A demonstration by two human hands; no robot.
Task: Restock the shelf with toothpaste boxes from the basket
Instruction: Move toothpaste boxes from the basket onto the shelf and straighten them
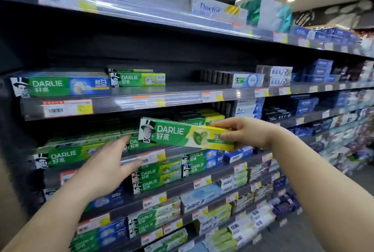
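Right now, grip: the right hand (245, 133) pinches the right end of a green-and-yellow toothpaste box (187, 134), thumb on the printed face and fingers over the top edge; the box hangs in the air, tilted slightly down toward its right end.
Free hand: the left hand (107, 167) holds nothing, fingers straight and spread, reaching toward the shelf at about 8 o'clock from the box; it is motion-blurred, so whether it touches the stock cannot be told.
Box location: in front of the second shelf (129, 101) from the lit top, just under its price-strip edge, not yet resting on anything.
Neighbours: a stack of matching green boxes (199, 117) sits just behind the held box at 12 to 1 o'clock; a longer green row (66, 155) lies at 8 o'clock, near the open hand.
Above: at 11 o'clock, two green boxes (137, 78) stand on the sparse upper shelf, with bare board to their right.
Basket: not in view.
Step in hand, as a judgement: placing the box into the matching row.
Doing it well: level the box, keep the printed face outward, steady the row with the open hand, slide it in flush with the front edge, and release only once it rests.
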